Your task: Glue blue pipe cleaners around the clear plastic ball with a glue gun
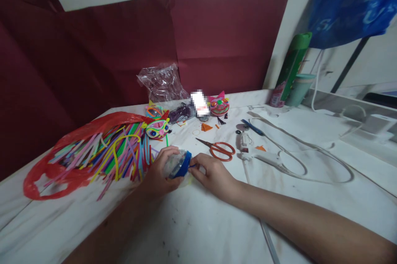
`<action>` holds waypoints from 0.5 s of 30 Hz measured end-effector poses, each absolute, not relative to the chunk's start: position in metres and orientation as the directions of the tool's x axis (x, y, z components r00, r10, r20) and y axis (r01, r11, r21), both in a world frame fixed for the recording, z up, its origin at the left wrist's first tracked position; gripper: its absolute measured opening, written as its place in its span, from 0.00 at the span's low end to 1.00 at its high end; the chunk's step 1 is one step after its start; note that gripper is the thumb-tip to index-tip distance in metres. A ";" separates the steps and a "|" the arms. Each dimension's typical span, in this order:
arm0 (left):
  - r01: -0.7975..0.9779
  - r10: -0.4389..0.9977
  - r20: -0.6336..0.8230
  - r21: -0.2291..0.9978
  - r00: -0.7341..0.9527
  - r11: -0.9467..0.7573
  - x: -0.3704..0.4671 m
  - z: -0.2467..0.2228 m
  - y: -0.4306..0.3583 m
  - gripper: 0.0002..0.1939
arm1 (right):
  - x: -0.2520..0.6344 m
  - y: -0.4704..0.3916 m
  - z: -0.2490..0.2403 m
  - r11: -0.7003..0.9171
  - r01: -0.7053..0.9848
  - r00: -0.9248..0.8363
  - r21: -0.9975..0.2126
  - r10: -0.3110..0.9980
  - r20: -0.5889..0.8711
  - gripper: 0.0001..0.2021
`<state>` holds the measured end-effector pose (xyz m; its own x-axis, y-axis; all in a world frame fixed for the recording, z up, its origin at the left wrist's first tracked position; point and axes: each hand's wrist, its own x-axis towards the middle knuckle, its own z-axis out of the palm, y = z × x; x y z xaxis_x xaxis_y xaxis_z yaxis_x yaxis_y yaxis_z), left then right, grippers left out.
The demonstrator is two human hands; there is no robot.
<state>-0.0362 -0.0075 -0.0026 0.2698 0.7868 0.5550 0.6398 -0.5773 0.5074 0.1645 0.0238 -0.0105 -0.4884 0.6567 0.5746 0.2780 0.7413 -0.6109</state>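
My left hand (164,173) is wrapped round a clear plastic cup-like piece (175,164), which lies on its side with its blue band (185,164) facing right. At that blue edge, my right hand (214,175) pinches a thin blue strip (192,166) between thumb and forefinger. Whether the strip is joined to the band I cannot tell. Just beyond my hands lie scissors with orange handles (221,151). To the left a decorated animal face (157,127) rests against colourful pipe cleaners (124,150).
The pipe cleaners spill from a red plastic bag (40,173). A white glue gun (263,157) and its looping cord (335,181) lie at right, near a blue cutter (252,127). Behind stand a pink decorated face (219,106), a crumpled clear bag (163,84) and a green can (293,65).
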 end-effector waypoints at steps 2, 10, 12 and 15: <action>0.638 0.774 0.568 0.492 0.280 -0.592 -0.036 -0.003 -0.008 0.26 | 0.165 0.023 -0.010 0.743 0.284 -0.491 -0.606 0.656 0.573 0.05; 0.656 0.887 0.440 0.630 0.138 -0.415 -0.036 -0.005 -0.009 0.27 | 0.164 0.022 -0.008 0.767 0.287 -0.494 -0.574 0.632 0.597 0.06; 0.654 0.902 0.410 0.648 0.134 -0.391 -0.035 -0.003 -0.010 0.28 | 0.163 0.021 -0.009 0.759 0.282 -0.495 -0.587 0.639 0.589 0.06; 0.654 0.899 0.419 0.644 0.131 -0.396 -0.033 0.001 -0.012 0.28 | 0.163 0.021 -0.009 0.740 0.281 -0.495 -0.612 0.658 0.568 0.06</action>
